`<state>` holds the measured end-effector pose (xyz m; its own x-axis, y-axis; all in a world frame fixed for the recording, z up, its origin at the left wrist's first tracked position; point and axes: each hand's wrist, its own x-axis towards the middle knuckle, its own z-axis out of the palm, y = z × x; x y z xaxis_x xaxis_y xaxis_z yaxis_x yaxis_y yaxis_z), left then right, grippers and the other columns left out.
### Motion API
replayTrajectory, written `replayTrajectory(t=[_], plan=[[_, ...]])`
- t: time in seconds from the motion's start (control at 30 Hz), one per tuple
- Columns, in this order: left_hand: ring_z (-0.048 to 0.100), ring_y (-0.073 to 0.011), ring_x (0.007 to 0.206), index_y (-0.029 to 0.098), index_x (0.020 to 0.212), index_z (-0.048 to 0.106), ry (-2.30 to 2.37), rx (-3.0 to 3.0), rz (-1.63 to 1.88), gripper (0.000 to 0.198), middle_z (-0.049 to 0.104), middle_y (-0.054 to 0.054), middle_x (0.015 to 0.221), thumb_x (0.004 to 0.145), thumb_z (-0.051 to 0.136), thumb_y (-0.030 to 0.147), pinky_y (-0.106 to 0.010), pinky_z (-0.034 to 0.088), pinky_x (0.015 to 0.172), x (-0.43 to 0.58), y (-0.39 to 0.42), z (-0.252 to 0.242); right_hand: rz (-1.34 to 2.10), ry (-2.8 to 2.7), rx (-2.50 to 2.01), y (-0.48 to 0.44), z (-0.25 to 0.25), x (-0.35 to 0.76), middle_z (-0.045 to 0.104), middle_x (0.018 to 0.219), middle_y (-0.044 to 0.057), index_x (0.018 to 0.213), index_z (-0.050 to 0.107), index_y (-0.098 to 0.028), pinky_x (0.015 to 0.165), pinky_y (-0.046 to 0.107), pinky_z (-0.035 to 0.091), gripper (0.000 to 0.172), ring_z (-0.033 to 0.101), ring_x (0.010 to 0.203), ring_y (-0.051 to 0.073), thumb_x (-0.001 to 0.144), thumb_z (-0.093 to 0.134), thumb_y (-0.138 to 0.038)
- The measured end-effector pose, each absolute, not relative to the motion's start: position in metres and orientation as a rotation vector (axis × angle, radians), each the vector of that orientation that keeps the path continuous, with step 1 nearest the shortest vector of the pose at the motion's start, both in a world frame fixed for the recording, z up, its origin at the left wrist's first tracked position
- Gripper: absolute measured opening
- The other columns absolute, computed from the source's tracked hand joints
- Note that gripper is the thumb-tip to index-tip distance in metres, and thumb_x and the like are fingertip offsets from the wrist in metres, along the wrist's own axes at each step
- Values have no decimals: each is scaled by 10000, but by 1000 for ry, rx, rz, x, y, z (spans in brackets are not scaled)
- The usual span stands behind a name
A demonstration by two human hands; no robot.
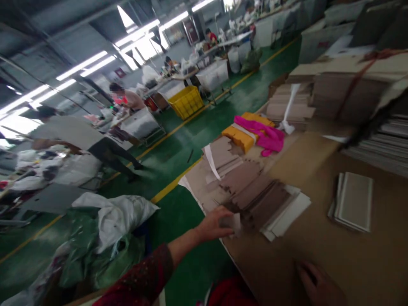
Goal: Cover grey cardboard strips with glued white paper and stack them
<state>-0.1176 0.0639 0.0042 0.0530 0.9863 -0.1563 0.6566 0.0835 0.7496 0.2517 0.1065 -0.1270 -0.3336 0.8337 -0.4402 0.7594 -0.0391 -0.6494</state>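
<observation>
2 bare hands work at the near side of a brown-topped bench [287,263]. Left grip [217,224] is pinching a small pale piece [236,224] over the bench's left edge, just beside a row of brown pieces [269,203]. Right grip [318,282] sits low at the near side, partly cut off and dim; I cannot tell whether its fingers are spread or pressed together.

White sheets [288,214] lie against the right end of the row. Farther right, a small pile of pale-edged panels [357,202] lies apart from the rest. Beyond the row come taupe pieces [221,152] under a white strap, then an orange bundle [236,138] with a magenta cloth [272,138] draped partly across it. Tall stacks [331,95] crowd the far right, and a darker stack [382,146] blocks the right side.

Green floor [178,140] with yellow lines [170,189] stretches left. A white sack [124,212] and green sacks [127,263] are heaped at near left. Farther off are a standing person [68,131], a seated person [135,101] and a yellow crate [186,102], with strip lights [137,33] overhead.
</observation>
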Motion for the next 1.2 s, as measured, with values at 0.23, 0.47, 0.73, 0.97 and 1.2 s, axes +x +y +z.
replayTrajectory(t=[0.23, 0.47, 0.73, 0.97, 1.2], plan=[[595, -220, 963, 154, 1155, 644, 1623, 1505, 635, 533, 617, -81, 1038, 809, 675, 559, -337, 481, 848, -112, 70, 13, 1320, -1983, -1693, 109, -107, 243, 734, 1035, 100, 940, 718, -232, 853, 460, 563, 457, 700, 933, 293, 836, 419, -562], [586, -228, 1035, 220, 1250, 593, 1391, 1852, 196, 562, 584, -72, 1139, 723, 772, 290, -346, 494, 914, -59, 73, 23, 1425, -2179, -1125, 87, -23, 214, 498, 1462, 111, 1366, 542, -222, 1115, 433, 407, 495, 482, 1321, 254, 894, 599, -359], [590, -229, 1081, 249, 1227, 571, 1098, 1995, -33, 481, 592, -57, 1191, 762, 666, 175, -362, 500, 964, 20, 90, 3, 1307, -2301, -1218, 71, -3, 234, 617, 1273, 96, 1234, 587, -167, 1039, 344, 457, 347, 559, 1161, 216, 902, 617, -264], [452, -344, 1287, 224, 1407, 413, 1035, 2279, 317, 696, 468, -156, 1396, 804, 711, 400, -547, 394, 1077, 109, 115, -2, 880, -2047, -1645, 25, -28, 342, 656, 1263, 156, 1225, 629, -160, 1007, 442, 516, 410, 626, 1152, 280, 817, 617, -196], [531, -247, 1184, 174, 1195, 536, 1148, 1975, 452, 323, 573, -120, 1225, 878, 569, 231, -438, 437, 1051, 206, 128, -38, 677, -975, -2159, -48, -25, 465, 734, 1012, 72, 1149, 655, -211, 669, 271, 609, 492, 726, 811, 207, 790, 652, -546]])
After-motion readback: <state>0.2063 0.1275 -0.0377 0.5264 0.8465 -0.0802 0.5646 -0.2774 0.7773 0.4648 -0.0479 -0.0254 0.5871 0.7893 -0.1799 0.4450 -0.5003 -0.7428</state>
